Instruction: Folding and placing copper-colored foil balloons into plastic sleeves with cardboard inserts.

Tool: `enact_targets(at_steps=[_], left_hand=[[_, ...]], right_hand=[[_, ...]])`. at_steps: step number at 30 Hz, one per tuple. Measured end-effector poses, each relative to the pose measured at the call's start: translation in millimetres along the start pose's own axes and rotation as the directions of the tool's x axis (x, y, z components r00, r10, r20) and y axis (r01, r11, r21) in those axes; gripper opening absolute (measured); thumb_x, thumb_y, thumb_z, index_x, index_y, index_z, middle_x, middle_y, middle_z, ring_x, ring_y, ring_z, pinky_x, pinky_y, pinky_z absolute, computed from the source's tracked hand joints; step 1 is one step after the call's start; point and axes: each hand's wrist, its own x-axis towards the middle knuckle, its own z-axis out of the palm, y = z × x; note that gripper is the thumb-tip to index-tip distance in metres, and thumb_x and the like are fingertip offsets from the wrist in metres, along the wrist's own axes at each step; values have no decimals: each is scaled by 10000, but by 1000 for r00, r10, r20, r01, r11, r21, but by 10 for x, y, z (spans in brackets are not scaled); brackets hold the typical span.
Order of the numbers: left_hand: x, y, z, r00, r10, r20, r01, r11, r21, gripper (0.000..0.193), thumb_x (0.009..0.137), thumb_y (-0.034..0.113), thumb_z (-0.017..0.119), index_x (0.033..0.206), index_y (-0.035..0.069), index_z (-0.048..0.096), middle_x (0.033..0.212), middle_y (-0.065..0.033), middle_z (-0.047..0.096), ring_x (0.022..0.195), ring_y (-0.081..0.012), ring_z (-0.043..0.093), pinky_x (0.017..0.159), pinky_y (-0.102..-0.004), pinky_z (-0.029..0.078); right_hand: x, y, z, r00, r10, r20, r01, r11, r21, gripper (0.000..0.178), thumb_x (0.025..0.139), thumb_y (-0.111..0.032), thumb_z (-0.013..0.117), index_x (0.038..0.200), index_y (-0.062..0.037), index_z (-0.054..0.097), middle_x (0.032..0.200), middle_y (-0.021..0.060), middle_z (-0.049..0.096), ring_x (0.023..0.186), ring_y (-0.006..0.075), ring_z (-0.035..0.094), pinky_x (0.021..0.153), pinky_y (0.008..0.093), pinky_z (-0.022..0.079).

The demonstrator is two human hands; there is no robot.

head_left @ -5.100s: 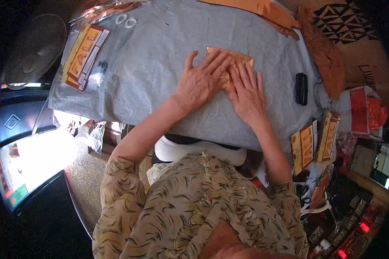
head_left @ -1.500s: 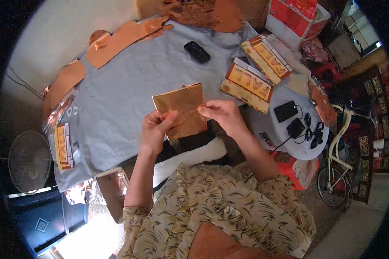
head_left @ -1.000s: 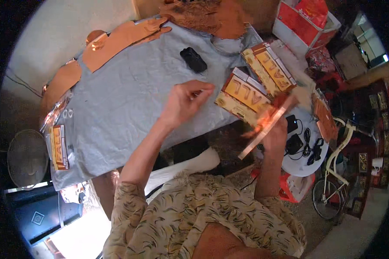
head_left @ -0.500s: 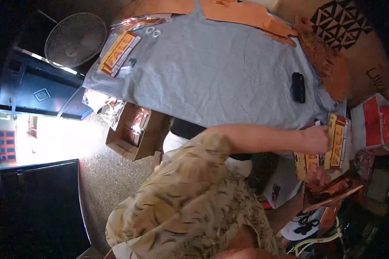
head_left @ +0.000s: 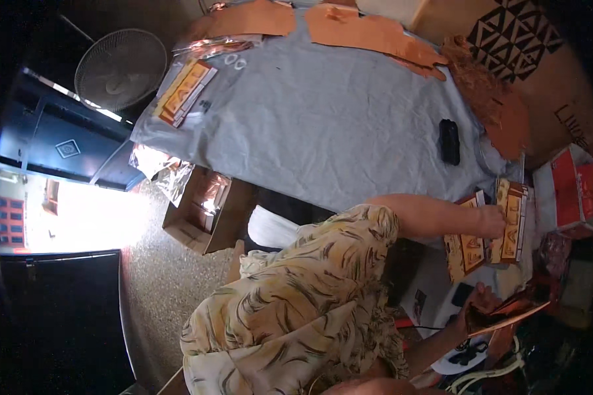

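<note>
My left arm [head_left: 428, 217], in a patterned yellow sleeve, reaches across to the right. At its end my left hand [head_left: 491, 222] is closed at the inner edge of a flat yellow-and-orange packet [head_left: 512, 227]. A second packet of that kind [head_left: 466, 249] lies just left of it, partly under my wrist. Below the packets, my right hand [head_left: 483, 300] is raised with its fingers apart and nothing visible in them. Right beside it is a brown, copper-toned open holder [head_left: 514, 315]; whether my palm touches it I cannot tell.
A grey cloth [head_left: 323, 112] covers the table, with a black case [head_left: 449, 141] on it. Another yellow-and-orange packet [head_left: 184, 92] lies far left. Orange-brown sheets [head_left: 375, 33] line the back edge. A cardboard box [head_left: 194, 210], a fan [head_left: 122, 69] and a red-and-white box [head_left: 566, 191] stand around.
My right hand has drawn down, away from the packets. My left hand has shifted slightly left and down, baring more of the right-hand packet. The view has turned a little.
</note>
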Motion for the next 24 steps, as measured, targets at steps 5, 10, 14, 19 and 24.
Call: enact_targets(at_steps=[5,10,14,19,24], left_hand=[[-86,-189,274,987,-160,-17,151,956,-253,148,925,239,661,914,218,807,973,-59,762,907,-297,714,787,-514,555],[-66,-99,-186,999,-32,23,35,985,-172,145,925,241,657,935,202,796,991,-80,756,898,-307,716,771,-492,569],[70,5,-462,992,8,129,7,994,-111,158,899,227,654,876,154,791,931,-99,757,911,-325,735,736,-469,587],[-171,-458,-327,960,-280,22,263,871,-415,205,878,229,649,923,81,782,928,-167,757,876,-334,750,766,-480,605],[-242,-578,-948,983,-64,170,132,894,-428,291,873,146,630,1136,34,685,964,-205,740,926,-370,732,795,-493,581]], right_hand=[[62,133,28,989,86,124,-80,995,-51,251,1063,-255,585,864,-103,590,717,-7,269,733,211,285,751,422,275],[-25,41,-77,763,-130,-633,82,991,-106,282,1072,-286,579,924,-47,596,777,62,377,740,246,363,752,437,339],[-338,-230,-574,976,73,205,-35,982,-186,459,1045,-239,601,1423,2,506,980,118,608,879,225,566,709,299,481],[-379,163,-136,995,-103,-17,95,961,-259,518,1024,-160,615,1482,31,467,1240,188,622,1162,258,583,914,335,550],[-436,227,66,993,-118,-30,113,987,-118,477,982,-76,652,1420,69,529,1305,233,654,1237,286,657,952,450,631]])
